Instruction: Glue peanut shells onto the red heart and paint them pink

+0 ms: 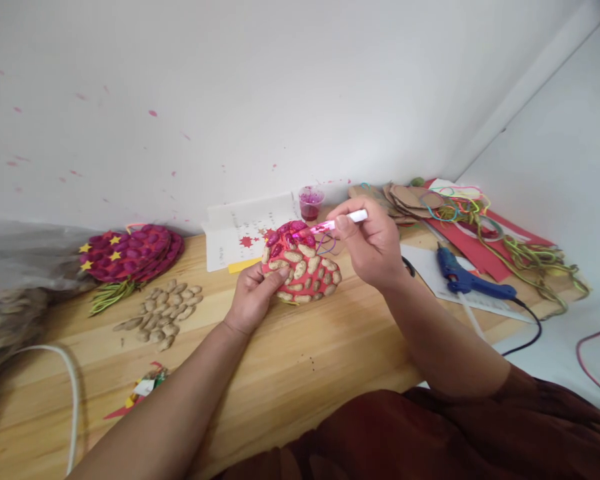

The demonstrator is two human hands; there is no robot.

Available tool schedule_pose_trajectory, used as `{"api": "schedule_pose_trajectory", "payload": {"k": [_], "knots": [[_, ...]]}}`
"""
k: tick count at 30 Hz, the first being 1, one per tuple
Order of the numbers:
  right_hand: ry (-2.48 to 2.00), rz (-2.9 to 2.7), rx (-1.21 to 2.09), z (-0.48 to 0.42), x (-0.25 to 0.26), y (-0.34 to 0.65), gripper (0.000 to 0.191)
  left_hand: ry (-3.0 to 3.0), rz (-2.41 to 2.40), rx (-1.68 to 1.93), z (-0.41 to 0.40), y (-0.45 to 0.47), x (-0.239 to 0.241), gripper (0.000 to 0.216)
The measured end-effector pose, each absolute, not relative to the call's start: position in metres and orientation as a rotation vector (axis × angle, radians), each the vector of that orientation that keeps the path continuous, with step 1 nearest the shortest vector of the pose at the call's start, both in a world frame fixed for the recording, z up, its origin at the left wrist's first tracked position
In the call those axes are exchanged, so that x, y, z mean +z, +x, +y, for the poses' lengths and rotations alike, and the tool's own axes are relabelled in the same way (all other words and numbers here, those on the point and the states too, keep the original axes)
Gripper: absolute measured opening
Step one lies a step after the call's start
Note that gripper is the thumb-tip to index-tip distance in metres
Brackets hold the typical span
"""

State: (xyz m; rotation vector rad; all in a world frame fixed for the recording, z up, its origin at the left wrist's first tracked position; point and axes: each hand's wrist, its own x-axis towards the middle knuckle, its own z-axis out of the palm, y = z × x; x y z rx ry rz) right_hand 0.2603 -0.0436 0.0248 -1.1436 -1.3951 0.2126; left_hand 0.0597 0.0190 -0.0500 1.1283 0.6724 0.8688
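Note:
My left hand (254, 293) grips the lower left edge of a red round disc covered with peanuts (300, 272), thumb on top, holding it tilted above the table. The peanuts near its upper left are painted magenta; the others are bare tan shells. In my right hand (373, 243) is a slim paintbrush (350, 220) with a white handle end and pink-stained front, pinched between thumb and fingers. Its tip meets the painted peanuts at the disc's upper part. Behind the disc stands a clear plastic cup (311, 202) with magenta paint in it.
Left lie loose peanuts (167, 310), stacked magenta discs with yellow stars (130, 253) and a plastic bag of peanuts (15, 320). At right are a blue glue gun (473, 280) with a cord, cardboard discs (413, 200) and green yarn (525, 257). A printed sheet (220, 233) lies against the paint-spattered wall.

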Motion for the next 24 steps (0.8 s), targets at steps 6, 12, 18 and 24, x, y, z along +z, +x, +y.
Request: {"api": "schedule_pose_trajectory", "payload": {"k": [6,12,18,24], "knots": [[-1.162,-1.443,0.211,-0.0445,0.0247,0.2614,0.023,1.119,0.669,0.878,0.0188,0.0597,-0.0491,0.036],[-1.157,-1.431,0.186,-0.0433,0.024,0.2613,0.026,1.117,0.661,0.881,0.0187,0.0594,-0.0499,0.033],[-1.201,-1.465,0.176,-0.0458,0.0258,0.2612,0.023,1.09,0.651,0.897,0.0195,0.0599,-0.0522,0.031],[-1.183,-1.522,0.18,-0.0469,0.0256,0.26,0.018,1.107,0.661,0.891,0.021,0.0597,-0.0555,0.031]]}}
